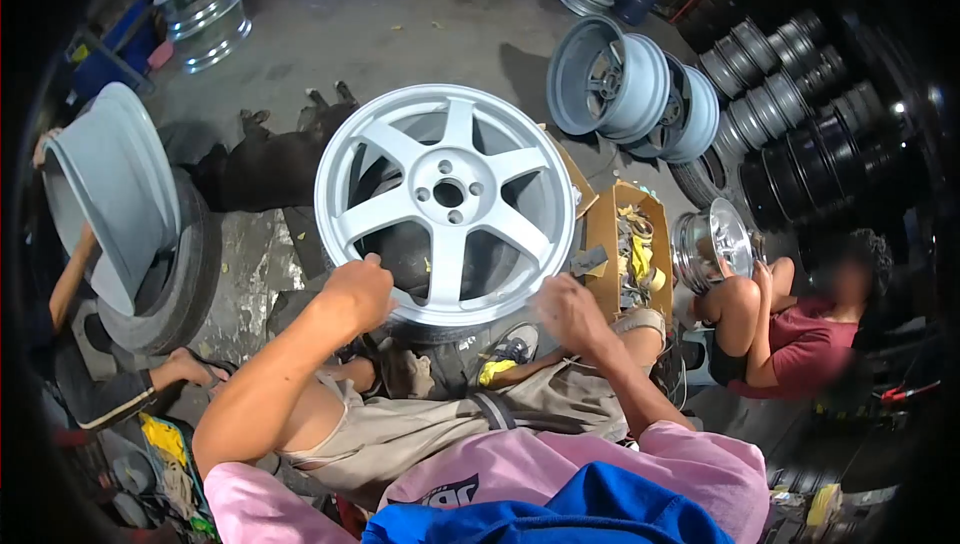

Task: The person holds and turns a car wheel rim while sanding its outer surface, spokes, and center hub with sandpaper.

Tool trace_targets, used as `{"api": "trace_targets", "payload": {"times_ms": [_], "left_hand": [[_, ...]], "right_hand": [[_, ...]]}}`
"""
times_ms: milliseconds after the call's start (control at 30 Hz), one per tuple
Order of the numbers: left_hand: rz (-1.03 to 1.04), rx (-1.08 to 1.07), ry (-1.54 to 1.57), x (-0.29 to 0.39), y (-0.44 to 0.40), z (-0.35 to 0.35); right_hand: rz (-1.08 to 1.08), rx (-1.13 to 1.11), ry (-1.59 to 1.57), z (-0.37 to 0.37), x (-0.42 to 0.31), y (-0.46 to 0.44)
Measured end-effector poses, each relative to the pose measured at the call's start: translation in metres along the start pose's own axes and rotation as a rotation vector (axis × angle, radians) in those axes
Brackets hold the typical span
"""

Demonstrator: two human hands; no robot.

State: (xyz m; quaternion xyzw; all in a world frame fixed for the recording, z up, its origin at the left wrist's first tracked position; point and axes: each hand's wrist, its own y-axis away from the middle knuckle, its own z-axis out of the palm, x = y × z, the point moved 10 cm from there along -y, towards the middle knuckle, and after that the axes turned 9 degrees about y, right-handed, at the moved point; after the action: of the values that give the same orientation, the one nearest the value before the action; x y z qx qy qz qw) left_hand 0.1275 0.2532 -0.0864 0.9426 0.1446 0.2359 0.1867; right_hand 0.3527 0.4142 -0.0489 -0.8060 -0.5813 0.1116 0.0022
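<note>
A pale grey spoked wheel rim (445, 262) lies face up before me, resting on a dark tyre that shows below its edge. At the rim's lower left edge, my left hand (358, 294) is closed with the thumb on top. Whatever its fingers hold is hidden. My right hand (572, 312) is beside the lower right edge, slightly blurred, with its fingers curled. I cannot make out anything in it. Just above that hand, a dark grey block (588, 261) sits against the cardboard box.
An open cardboard box (628, 254) holds strips and yellow scraps. At left, another person's hands touch a grey rim (120, 194) on a tyre. A seated person (800, 334) at right holds a shiny rim (712, 246). A dark dog (275, 166) lies behind the wheel. Rims (635, 89) stand beyond.
</note>
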Motion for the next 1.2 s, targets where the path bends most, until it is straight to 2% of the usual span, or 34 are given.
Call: {"api": "trace_targets", "payload": {"times_ms": [67, 133, 200, 300, 333, 400, 467, 533, 633, 700, 733, 800, 833, 867, 900, 933, 1000, 1067, 1100, 1167, 1200], "left_hand": [[-0.021, 0.027, -0.020, -0.004, 0.002, 0.006], [-0.009, 0.063, -0.035, -0.001, 0.002, 0.004], [-0.033, 0.089, -0.050, 0.001, 0.001, 0.004], [-0.058, -0.005, -0.124, -0.012, -0.003, 0.022], [-0.062, -0.010, -0.125, -0.013, 0.006, 0.019], [-0.021, 0.053, -0.092, -0.005, 0.017, 0.005], [0.007, 0.090, -0.079, -0.012, 0.012, 0.008], [0.010, 0.124, -0.116, -0.021, 0.006, 0.003], [-0.022, 0.149, -0.046, -0.035, -0.005, -0.002], [-0.056, 0.174, -0.014, -0.039, -0.007, -0.010], [-0.108, 0.169, 0.022, -0.045, -0.011, -0.014], [-0.094, 0.158, -0.010, -0.058, -0.020, -0.017], [-0.066, 0.164, -0.034, -0.068, -0.022, -0.018], [-0.167, 0.257, 0.052, -0.082, -0.021, -0.031], [-0.159, 0.332, 0.086, -0.094, -0.015, -0.040], [-0.198, 0.280, 0.066, -0.105, -0.008, -0.045], [-0.170, 0.364, 0.137, -0.115, 0.020, -0.064], [-0.238, 0.322, 0.168, -0.137, 0.032, -0.065], [-0.287, 0.275, 0.181, -0.143, 0.038, -0.064], [-0.314, 0.240, 0.199, -0.155, 0.037, -0.056], [-0.340, 0.212, 0.207, -0.162, 0.037, -0.053]], "right_hand": [[-0.220, 0.045, -0.081, 0.005, -0.038, 0.008], [-0.401, -0.066, -0.078, 0.043, -0.085, 0.005], [-0.411, -0.074, -0.067, 0.073, -0.137, -0.004], [-0.395, 0.031, -0.326, 0.022, -0.189, -0.022], [-0.394, 0.030, -0.332, 0.017, -0.184, -0.022], [-0.366, 0.171, -0.164, -0.011, -0.158, -0.019], [-0.224, 0.002, -0.047, 0.016, -0.103, -0.017], [-0.145, -0.021, -0.175, 0.023, -0.092, -0.013], [-0.201, 0.021, -0.175, 0.044, -0.124, -0.029], [-0.161, -0.066, -0.190, 0.062, -0.156, -0.061], [-0.141, 0.048, -0.246, 0.066, -0.169, -0.075], [-0.236, 0.293, -0.033, 0.084, -0.193, -0.102], [-0.150, -0.020, -0.060, 0.104, -0.192, -0.122], [-0.175, -0.077, -0.173, 0.097, -0.193, -0.124], [-0.239, -0.002, -0.237, 0.082, -0.191, -0.112], [-0.229, -0.110, -0.171, 0.091, -0.174, -0.096], [-0.351, -0.249, -0.287, 0.067, -0.135, -0.066], [-0.214, -0.464, -0.522, 0.046, -0.095, -0.046], [-0.208, -0.475, -0.523, 0.036, -0.091, -0.041], [-0.054, -0.258, -0.344, 0.010, -0.069, -0.045], [-0.054, -0.263, -0.347, 0.015, -0.072, -0.044]]}}
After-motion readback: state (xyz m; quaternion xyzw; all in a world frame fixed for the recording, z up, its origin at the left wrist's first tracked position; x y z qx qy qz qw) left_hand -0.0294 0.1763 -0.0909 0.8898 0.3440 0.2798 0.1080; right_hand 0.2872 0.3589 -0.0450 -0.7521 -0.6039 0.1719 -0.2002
